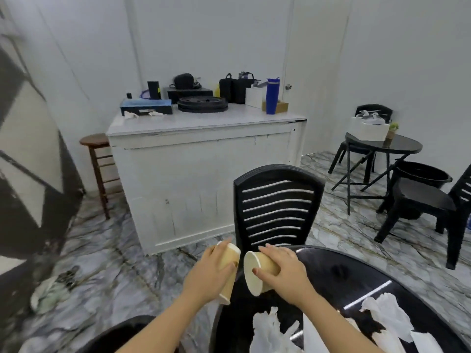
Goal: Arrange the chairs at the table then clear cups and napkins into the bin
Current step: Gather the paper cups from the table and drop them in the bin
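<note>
My left hand grips a tan paper cup held roughly upright, just off the left edge of the round black table. A second tan paper cup lies tipped on its side in my right hand, its white mouth facing the first cup. The two cups are close together, a small gap between them. Crumpled white napkins lie on the table near me, with more napkins to the right. A black slatted chair stands pushed in at the table's far side.
A white counter loaded with bags, boxes and a blue bottle stands ahead, a wooden stool at its left. At the right are a small black table, a black chair and a black bin. Litter lies on the marble floor.
</note>
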### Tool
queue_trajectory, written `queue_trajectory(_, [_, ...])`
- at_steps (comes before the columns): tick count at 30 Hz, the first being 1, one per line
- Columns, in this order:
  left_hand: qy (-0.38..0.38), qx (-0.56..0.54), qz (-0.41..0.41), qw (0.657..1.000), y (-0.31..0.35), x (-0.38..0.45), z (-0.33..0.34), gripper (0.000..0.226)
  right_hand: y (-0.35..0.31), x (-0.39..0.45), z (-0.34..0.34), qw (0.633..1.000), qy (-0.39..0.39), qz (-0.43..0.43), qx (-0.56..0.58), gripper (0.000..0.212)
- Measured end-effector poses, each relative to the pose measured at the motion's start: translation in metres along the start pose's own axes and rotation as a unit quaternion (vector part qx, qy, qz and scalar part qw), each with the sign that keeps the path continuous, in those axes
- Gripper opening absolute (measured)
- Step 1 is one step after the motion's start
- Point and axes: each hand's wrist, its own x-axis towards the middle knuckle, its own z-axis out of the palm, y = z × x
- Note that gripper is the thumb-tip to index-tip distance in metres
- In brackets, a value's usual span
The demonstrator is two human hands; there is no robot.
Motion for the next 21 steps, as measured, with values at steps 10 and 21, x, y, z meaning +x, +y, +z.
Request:
queue_trajectory(10, [0.101,-0.009,-0.132,0.986,-0.127,-0.092,-0.111,0.058,-0.129,0.011,0.123,0.987,-0.112,-0.111,0.007,0.058])
queue_trajectory(21, [0.116,0.023,-0.245,0.962,-0.254,-0.203,-0.179,0.059,-0.227,-0.032,0.263,0.968,-0.215,-0.12,-0.045,0.056])
